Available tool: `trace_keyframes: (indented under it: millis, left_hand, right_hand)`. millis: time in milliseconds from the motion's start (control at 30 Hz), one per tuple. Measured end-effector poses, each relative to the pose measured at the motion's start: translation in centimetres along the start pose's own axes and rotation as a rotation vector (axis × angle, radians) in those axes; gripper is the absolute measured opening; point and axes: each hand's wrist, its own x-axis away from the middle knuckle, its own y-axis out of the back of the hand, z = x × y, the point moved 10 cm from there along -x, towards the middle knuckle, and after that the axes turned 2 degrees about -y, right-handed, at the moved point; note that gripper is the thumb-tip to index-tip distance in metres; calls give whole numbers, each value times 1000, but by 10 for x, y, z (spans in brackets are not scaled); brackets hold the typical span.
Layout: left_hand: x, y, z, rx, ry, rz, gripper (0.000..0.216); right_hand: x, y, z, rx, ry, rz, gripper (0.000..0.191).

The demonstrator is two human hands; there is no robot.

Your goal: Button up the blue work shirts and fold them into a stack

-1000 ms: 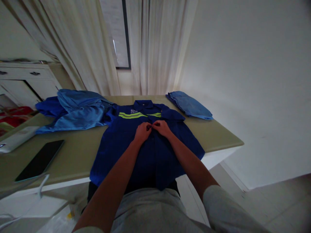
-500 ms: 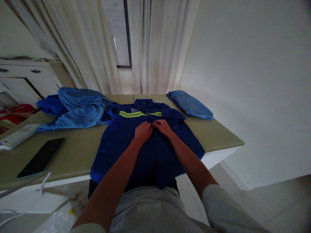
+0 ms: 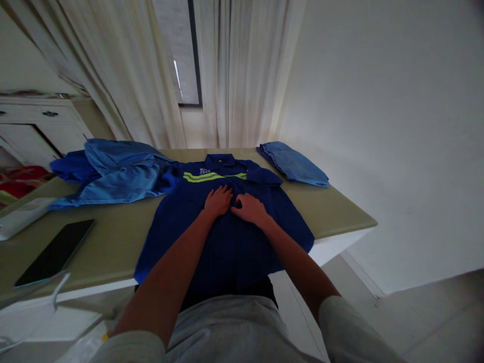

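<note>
A dark blue work shirt [image 3: 177,227] with yellow-green reflective stripes lies face up on the table [image 3: 113,237], its hem hanging over the near edge. My left hand [image 3: 217,200] rests flat on the chest of the shirt, fingers stretched out. My right hand [image 3: 247,207] lies beside it on the front placket, fingers curled down against the cloth; what they pinch, if anything, is hidden. The two hands almost touch at the shirt's centre line.
A heap of lighter blue garments [image 3: 113,174] lies at the back left, touching the shirt's sleeve. A folded blue garment [image 3: 293,164] sits at the back right. A dark phone [image 3: 55,252] and a white device [image 3: 20,217] lie at the left. Curtains [image 3: 230,75] hang behind.
Both hands were pinched together at the placket just under the stripes. The left hand has now flattened out on the shirt and the right has slid slightly lower.
</note>
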Motion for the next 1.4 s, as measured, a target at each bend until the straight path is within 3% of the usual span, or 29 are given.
trace_keyframes:
  millis: [67, 167, 333, 433, 533, 600, 800, 900, 1033, 1200, 1400]
  left_hand:
    - [-5, 6, 3, -5, -9, -25, 40]
    - [-3, 21, -5, -24, -77, -115, 37]
    - [10, 43, -22, -97, -61, -245, 31]
    - [15, 34, -24, -66, 20, -131, 21]
    - [23, 13, -29, 25, -11, 62, 10]
    - [31, 7, -28, 104, -35, 100, 6]
    - [45, 9, -23, 306, -103, 32, 6]
    - [46, 13, -23, 375, -100, 11, 19]
    - [48, 18, -29, 372, -133, -21, 33]
    - [52, 27, -38, 300, -211, -86, 18]
    - [55, 28, -47, 308, -286, -64, 29]
  right_hand:
    - [6, -2, -1, 19, -50, 0, 33]
    - [2, -2, -12, -27, -121, -43, 23]
    - [-11, 0, -33, -363, -125, -56, 14]
    - [-12, -4, -44, -583, -169, -23, 18]
    - [-10, -8, -50, -695, -244, 4, 19]
    - [-10, -9, -51, -714, -261, 6, 20]
    - [-8, -5, -41, -723, -207, 23, 20]
    - [-7, -7, -30, -717, -101, 57, 20]
    - [-8, -10, -27, -678, -50, 52, 21]
    - [-10, -9, -31, -635, -37, 12, 15]
    - [-11, -6, -27, -604, 13, -2, 13]
